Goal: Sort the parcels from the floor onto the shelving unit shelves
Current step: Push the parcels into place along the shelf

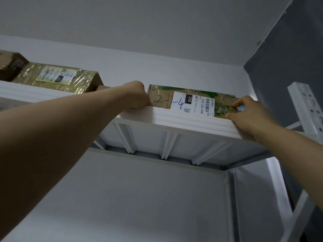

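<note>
A flat cardboard parcel (192, 99) with a green print and a white label marked "2-1-4" lies on the top shelf (183, 117) of the white shelving unit, seen from below. My left hand (138, 96) grips the parcel's left front corner with fingers curled. At the right front corner, my right hand (246, 110) pinches the parcel's edge, thumb resting against the shelf's lip. Both arms reach upward.
Further left on the same shelf sit a tape-wrapped cardboard parcel (57, 78) and a darker brown box (10, 65). A perforated white upright (307, 105) stands at the right, beside a grey wall (288, 49). The white ceiling is close above.
</note>
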A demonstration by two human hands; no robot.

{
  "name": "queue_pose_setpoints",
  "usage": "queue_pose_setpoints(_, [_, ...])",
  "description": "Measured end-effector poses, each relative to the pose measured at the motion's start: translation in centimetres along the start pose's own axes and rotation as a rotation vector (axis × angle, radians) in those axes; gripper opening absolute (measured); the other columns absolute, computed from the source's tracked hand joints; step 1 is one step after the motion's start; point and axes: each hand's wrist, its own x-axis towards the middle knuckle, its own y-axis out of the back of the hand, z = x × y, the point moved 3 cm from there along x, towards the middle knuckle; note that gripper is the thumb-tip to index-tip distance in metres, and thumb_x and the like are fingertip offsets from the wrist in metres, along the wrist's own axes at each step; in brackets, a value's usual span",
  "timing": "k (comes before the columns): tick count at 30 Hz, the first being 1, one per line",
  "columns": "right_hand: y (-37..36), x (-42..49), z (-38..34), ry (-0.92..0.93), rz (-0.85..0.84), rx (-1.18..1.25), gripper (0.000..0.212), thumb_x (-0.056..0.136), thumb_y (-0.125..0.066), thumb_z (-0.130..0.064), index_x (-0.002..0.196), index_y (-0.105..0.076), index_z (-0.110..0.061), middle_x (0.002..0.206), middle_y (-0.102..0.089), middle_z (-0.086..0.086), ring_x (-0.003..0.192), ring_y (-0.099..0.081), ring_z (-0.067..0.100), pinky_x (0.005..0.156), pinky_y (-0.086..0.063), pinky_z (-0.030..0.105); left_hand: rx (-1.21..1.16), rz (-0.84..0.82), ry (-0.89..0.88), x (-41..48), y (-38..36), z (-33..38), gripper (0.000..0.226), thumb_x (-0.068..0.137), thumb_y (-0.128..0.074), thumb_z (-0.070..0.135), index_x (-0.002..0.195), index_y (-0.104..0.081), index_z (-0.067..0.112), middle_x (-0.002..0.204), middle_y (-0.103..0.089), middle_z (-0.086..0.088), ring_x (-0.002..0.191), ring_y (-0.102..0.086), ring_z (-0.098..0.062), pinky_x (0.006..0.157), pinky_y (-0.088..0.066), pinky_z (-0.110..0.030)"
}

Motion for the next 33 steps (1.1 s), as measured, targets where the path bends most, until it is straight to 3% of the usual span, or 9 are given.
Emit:
queue_pose_setpoints(5, [0.4,-1.1,-1.4,-0.014,0.041,-0.073,0.015,0.083,-0.069,-0.040,0.094,-0.063,-0.034,0.126,-0.063,0.006,0.117,-0.053,0.035,0.101,-0.047,0.047,-0.014,0.039,-0.042,-0.6,-0.1,0.1,0.024,0.085,-0.070,0.020,0.104,-0.070,0.006,0.104,-0.069,-0.016,0.095,-0.065,-0.034,0.088,-0.057,-0.043])
queue_pose_setpoints(7, [0.4,-1.4,-2.2,0.033,0.031,-0.082,0.012,0.086,-0.064,-0.044,0.087,-0.068,-0.033,0.118,-0.068,0.004,0.107,-0.058,0.031,0.093,-0.050,0.044,-0.049,-0.001,-0.055,-0.9,-0.3,0.2,0.022,0.086,-0.070,0.020,0.101,-0.074,0.005,0.105,-0.070,-0.017,0.096,-0.066,-0.034,0.090,-0.057,-0.044])
queue_pose_setpoints(11, [-0.4,-1.6,-3.7,0.086,-0.082,-0.069,0.038,0.095,-0.054,-0.049,0.091,-0.078,-0.021,0.107,-0.070,0.005,0.074,-0.052,0.016,0.074,-0.044,0.034,-0.031,-0.074,-0.123,-1.3,-0.3,0.5,0.023,0.094,-0.058,0.020,0.104,-0.075,0.009,0.110,-0.070,-0.012,0.101,-0.064,-0.030,0.092,-0.054,-0.036])
queue_pose_setpoints(15, [-1.0,-1.1,-4.2,0.038,-0.159,-0.121,0.052,0.095,-0.048,-0.059,0.111,-0.074,-0.017,0.114,-0.067,0.010,0.090,-0.057,0.029,0.086,-0.050,0.038,-0.004,-0.157,-0.151,-1.3,0.1,0.6,0.030,0.101,-0.047,0.015,0.107,-0.077,0.018,0.109,-0.071,-0.002,0.091,-0.064,-0.021,0.085,-0.052,-0.028])
queue_pose_setpoints(18, [-1.2,-0.8,-4.3,-0.001,-0.199,-0.134,0.059,0.094,-0.047,-0.063,0.115,-0.068,-0.012,0.119,-0.064,0.013,0.101,-0.059,0.034,0.093,-0.050,0.042,0.008,-0.210,-0.121,-1.1,0.3,0.5,0.045,0.100,-0.039,0.005,0.096,-0.079,0.024,0.100,-0.072,0.002,0.081,-0.066,-0.016,0.085,-0.058,-0.034])
queue_pose_setpoints(21, [-1.4,-0.6,-4.4,0.016,-0.244,-0.127,0.054,0.096,-0.045,-0.063,0.101,-0.065,-0.013,0.110,-0.065,0.013,0.087,-0.059,0.027,0.081,-0.047,0.037,-0.013,-0.214,-0.086,-0.9,0.4,0.3,0.050,0.098,-0.038,0.000,0.084,-0.078,0.027,0.094,-0.072,0.003,0.083,-0.068,-0.019,0.084,-0.060,-0.039])
queue_pose_setpoints(24, [-1.4,-0.5,-4.4,0.020,-0.272,-0.110,0.062,0.096,-0.041,-0.066,0.099,-0.070,-0.012,0.102,-0.066,0.010,0.083,-0.059,0.025,0.079,-0.047,0.036,-0.057,-0.193,-0.063,-0.6,0.5,0.3,0.039,0.099,-0.046,0.004,0.093,-0.077,0.027,0.104,-0.071,0.000,0.093,-0.066,-0.022,0.085,-0.057,-0.034])
queue_pose_setpoints(29, [-1.5,-0.4,-4.7,0.006,-0.325,-0.084,0.068,0.094,-0.035,-0.073,0.106,-0.072,-0.017,0.115,-0.065,0.013,0.097,-0.062,0.029,0.093,-0.050,0.042,-0.003,-0.294,-0.032,-0.7,0.0,0.6,0.047,0.095,-0.038,0.001,0.098,-0.080,0.022,0.101,-0.075,-0.005,0.089,-0.072,-0.028,0.081,-0.061,-0.042])
queue_pose_setpoints(33, [-1.8,-0.1,-4.9,0.035,-0.377,-0.124,0.075,0.096,-0.030,-0.073,0.127,-0.065,-0.014,0.138,-0.057,0.016,0.109,-0.055,0.030,0.092,-0.040,0.037,-0.042,-0.417,0.061,-1.0,0.1,0.9,0.028,0.087,-0.061,0.021,0.101,-0.077,0.003,0.101,-0.074,-0.022,0.084,-0.072,-0.037,0.077,-0.055,-0.042])
